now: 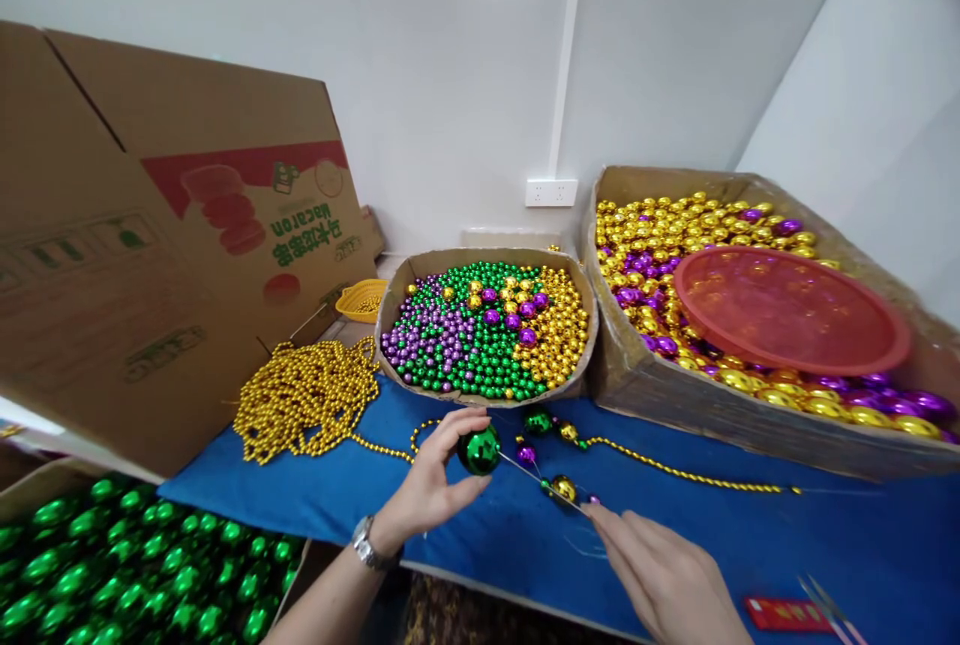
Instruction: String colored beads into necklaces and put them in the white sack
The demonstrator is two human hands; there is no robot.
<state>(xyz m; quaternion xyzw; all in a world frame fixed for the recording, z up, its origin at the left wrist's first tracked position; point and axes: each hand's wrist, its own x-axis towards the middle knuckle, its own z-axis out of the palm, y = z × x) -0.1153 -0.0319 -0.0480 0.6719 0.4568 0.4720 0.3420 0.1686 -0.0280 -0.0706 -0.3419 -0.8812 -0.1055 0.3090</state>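
Note:
My left hand (431, 480) pinches a large shiny green ball (479, 450) between thumb and fingers, just above the blue table cover (862, 545). A thin wire or needle (525, 470) runs from the ball to my right hand (660, 575), whose fingertips close on its end near a small purple bead (592, 500). A gold ball (563, 489) and a small purple ball (526, 454) sit along the wire. A strand of small gold beads (675, 470) with a green and a gold ball trails to the right.
A round box of mixed green, purple and gold beads (487, 325) stands behind the hands. To the right, a carton of gold and purple balls (675, 395) holds a red dish (787, 310). Gold bead strands (307, 400) lie left; green balls (135, 565) fill a box at lower left.

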